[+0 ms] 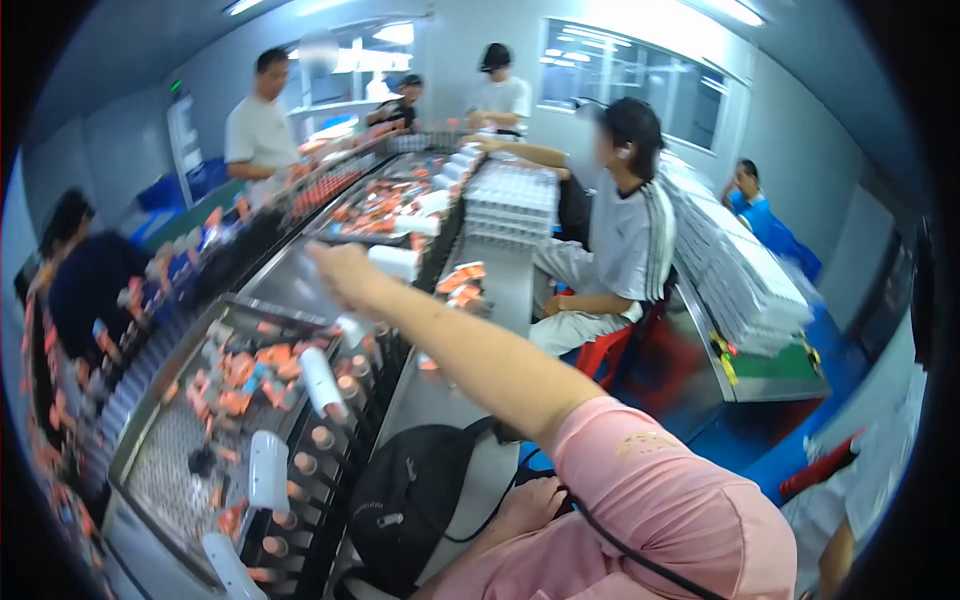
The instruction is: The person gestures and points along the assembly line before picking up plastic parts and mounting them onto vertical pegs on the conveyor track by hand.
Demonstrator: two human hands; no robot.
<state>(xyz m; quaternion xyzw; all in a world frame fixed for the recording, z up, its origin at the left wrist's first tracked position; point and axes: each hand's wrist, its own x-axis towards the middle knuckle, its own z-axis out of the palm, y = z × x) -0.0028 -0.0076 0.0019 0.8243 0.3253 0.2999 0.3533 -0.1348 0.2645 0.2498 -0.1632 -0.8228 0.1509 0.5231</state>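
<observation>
My right arm, in a pink sleeve, stretches far forward to the left across the conveyor line. My right hand (338,275) hangs over a bare metal surface (283,283) with its fingers pointing down; blur hides whether anything is in them. Just beyond it lies a white plastic piece (395,262). Low at my lap rests my left hand (532,503), with loosely laid fingers and nothing visible in it. Nearer me, a metal tray (160,490) bears many small orange parts (262,372). White curved covers (268,470) lie along its right edge.
A row of orange-tipped holders (305,463) runs beside the tray. A black bag (412,490) sits near my lap. Stacked white trays (512,200) stand ahead; more white stacks (735,265) are at right. A seated co-worker (622,230) and several others surround the line.
</observation>
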